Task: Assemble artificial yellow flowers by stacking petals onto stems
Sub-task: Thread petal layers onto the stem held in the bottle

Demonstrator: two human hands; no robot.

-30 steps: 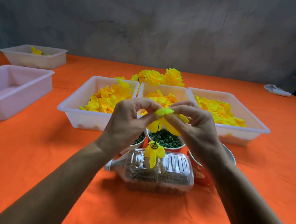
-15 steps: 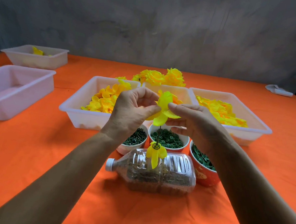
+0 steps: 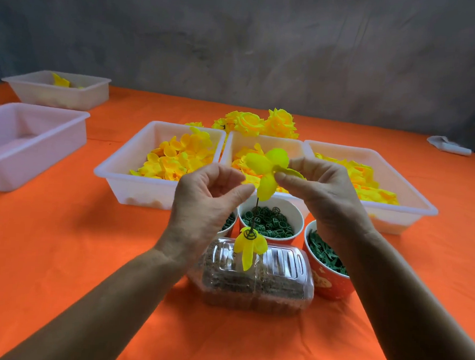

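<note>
A thin dark wire stem (image 3: 254, 214) stands upright out of a clear plastic bottle (image 3: 252, 278) that lies on its side. Low on the stem sit a drooping yellow petal layer (image 3: 250, 246) and a green ring. At the stem's top is a bright yellow petal piece (image 3: 266, 169), pinched at its right side by my right hand (image 3: 324, 196). My left hand (image 3: 207, 203) hovers just left of the piece, thumb and forefinger apart, the thumb tip close to the lowest petal.
Three white trays of loose yellow petals (image 3: 158, 180) (image 3: 232, 151) (image 3: 407, 207) stand behind the bottle, with finished yellow flowers (image 3: 262, 123) beyond them. Cups of green parts (image 3: 270, 223) (image 3: 328, 269) flank the bottle. Two more white trays (image 3: 30, 145) (image 3: 58, 88) stand at the left.
My left hand has let go of the petal piece and opened. My right hand now pinches the piece alone, and it has turned flatter toward me at the stem's top.
</note>
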